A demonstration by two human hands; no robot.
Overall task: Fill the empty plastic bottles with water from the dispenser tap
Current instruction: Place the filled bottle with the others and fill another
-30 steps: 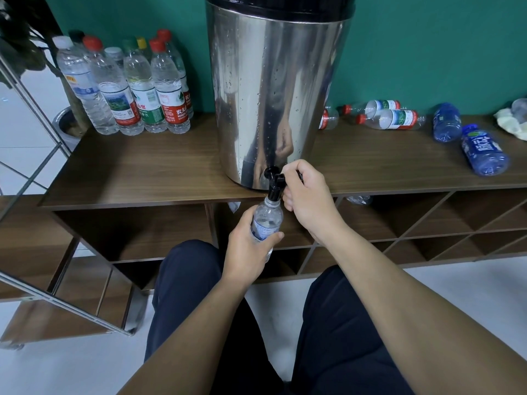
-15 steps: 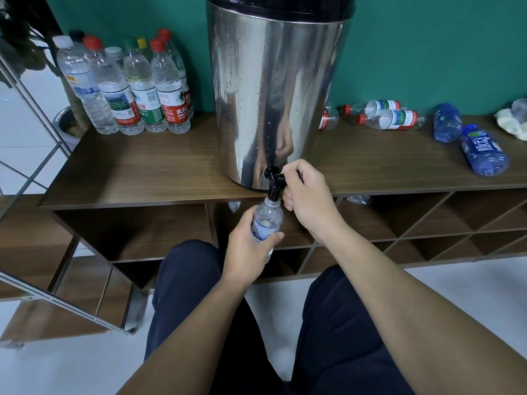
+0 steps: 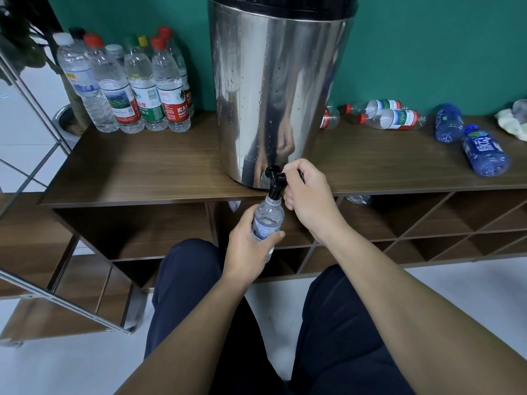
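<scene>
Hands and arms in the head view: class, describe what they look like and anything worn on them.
Both forearms are bare up to the frame edge, with no sleeves in view. The left hand and right hand wear no gloves, and no rings, watch or bracelets show. Dark navy trousers cover the legs.

Readable: "农夫" on the red-labelled bottle (image 3: 174, 89), "山泉" on the green-labelled bottle (image 3: 144, 86); other labels too blurred.

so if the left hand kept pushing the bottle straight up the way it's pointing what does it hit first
Most likely the black tap: the left hand holds the bottle with its mouth right at the spout. Behind and above the tap stands the steel dispenser. Whether the mouth already touches the spout cannot be told.
</scene>
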